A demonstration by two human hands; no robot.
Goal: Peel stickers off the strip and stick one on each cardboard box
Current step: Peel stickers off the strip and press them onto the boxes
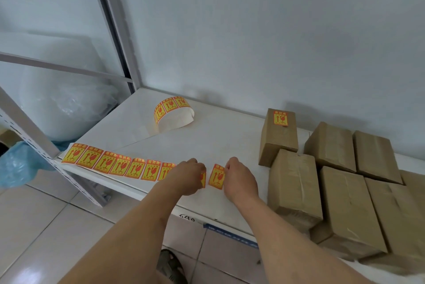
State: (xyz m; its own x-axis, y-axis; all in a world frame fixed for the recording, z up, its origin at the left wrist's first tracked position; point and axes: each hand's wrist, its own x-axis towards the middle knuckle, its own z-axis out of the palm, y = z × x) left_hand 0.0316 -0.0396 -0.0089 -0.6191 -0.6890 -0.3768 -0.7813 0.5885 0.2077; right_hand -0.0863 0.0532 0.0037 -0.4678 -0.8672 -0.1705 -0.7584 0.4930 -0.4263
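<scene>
A strip of yellow-and-red stickers [115, 164] lies flat along the front of the white shelf [218, 141], and its far end curls up into a loop [171, 111]. My left hand [186, 176] presses down and pinches the strip's right end. My right hand [239, 177] pinches a single sticker [216, 176] that stands apart from the strip, just right of my left hand. Several brown cardboard boxes [296, 182] sit on the right of the shelf. The far box [279, 134] carries one sticker [280, 118] on its top.
A grey metal rack post [115, 26] rises at the shelf's back left corner. Plastic-wrapped bundles [62, 104] and a blue bag [16, 164] lie left of the shelf. Tiled floor and a sandalled foot [170, 265] show below the shelf edge.
</scene>
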